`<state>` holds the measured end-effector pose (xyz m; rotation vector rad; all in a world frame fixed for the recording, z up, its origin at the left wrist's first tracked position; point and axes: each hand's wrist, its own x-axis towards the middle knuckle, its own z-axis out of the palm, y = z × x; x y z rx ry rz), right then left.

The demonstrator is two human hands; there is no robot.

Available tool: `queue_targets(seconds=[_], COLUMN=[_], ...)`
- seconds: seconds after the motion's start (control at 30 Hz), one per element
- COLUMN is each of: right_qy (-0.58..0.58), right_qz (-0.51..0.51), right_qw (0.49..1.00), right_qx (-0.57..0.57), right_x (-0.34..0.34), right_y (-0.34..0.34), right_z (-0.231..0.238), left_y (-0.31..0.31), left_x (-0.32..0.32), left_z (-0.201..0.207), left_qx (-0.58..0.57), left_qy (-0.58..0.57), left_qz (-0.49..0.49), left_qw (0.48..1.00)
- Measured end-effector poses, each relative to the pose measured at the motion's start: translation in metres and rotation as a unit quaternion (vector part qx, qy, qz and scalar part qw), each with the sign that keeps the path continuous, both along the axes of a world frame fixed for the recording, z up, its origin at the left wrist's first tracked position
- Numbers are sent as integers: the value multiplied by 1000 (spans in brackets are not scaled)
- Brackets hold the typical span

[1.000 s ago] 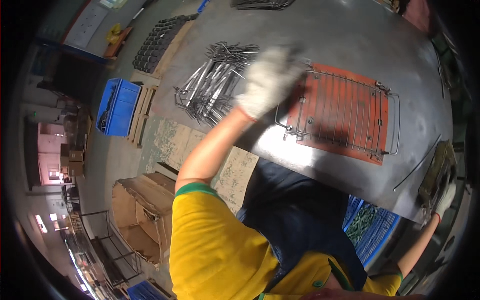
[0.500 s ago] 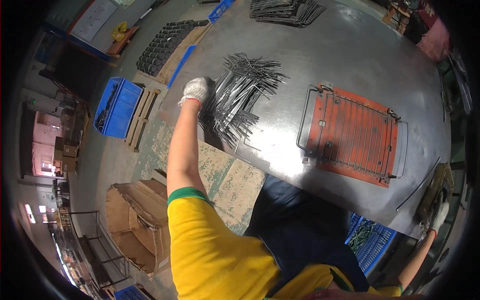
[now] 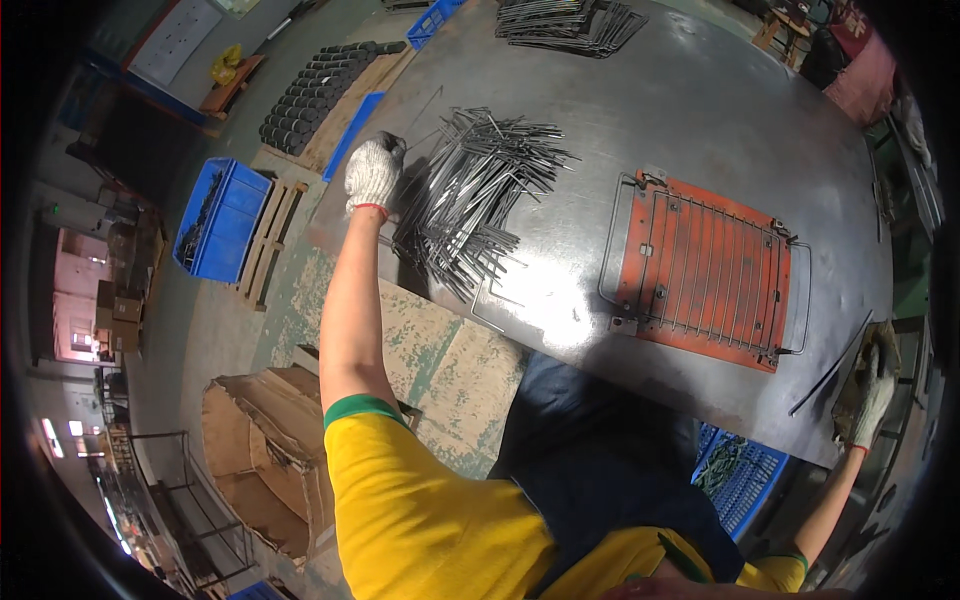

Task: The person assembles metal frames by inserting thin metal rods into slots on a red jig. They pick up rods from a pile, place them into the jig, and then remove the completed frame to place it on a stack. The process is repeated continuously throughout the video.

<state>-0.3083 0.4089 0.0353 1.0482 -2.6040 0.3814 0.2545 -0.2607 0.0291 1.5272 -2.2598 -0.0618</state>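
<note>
My left hand (image 3: 375,172), in a white knit glove, is closed at the left side of a heap of bent metal rods (image 3: 475,190) on the steel table. A thin metal rod (image 3: 428,108) sticks out from its fingers toward the far side. At the far right, my gloved right hand (image 3: 876,395) reaches over a worn brownish fixture (image 3: 850,408) by the table edge; its fingers are too dark to read. A single dark rod (image 3: 830,366) lies beside that fixture. Between the hands, a wire grid (image 3: 705,265) with side loops rests on an orange jig plate (image 3: 680,322).
More bent rods (image 3: 570,22) are stacked at the table's far edge. A blue crate of green parts (image 3: 745,480) stands below the near edge. To the left are a blue bin (image 3: 225,225) by a pallet, a cardboard box (image 3: 265,450) and bundled dark rods (image 3: 320,100).
My left hand has pulled slightly left from the heap, and a rod now shows in it. My right hand has moved farther up over the fixture.
</note>
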Motion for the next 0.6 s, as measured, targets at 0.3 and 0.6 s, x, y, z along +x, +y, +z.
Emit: queue_targets(seconds=[0.3, 0.6], right_qy=[-242, -364], right_qz=[-84, -19], right_qw=[962, 899], right_qx=[-92, -244], right_x=[101, 163], right_y=[-80, -123], right_z=[25, 20], left_y=[10, 93], left_x=[0, -85], left_z=[5, 45], left_qx=[304, 513], left_qy=[231, 624], left_qz=[53, -203], left_qw=[923, 553])
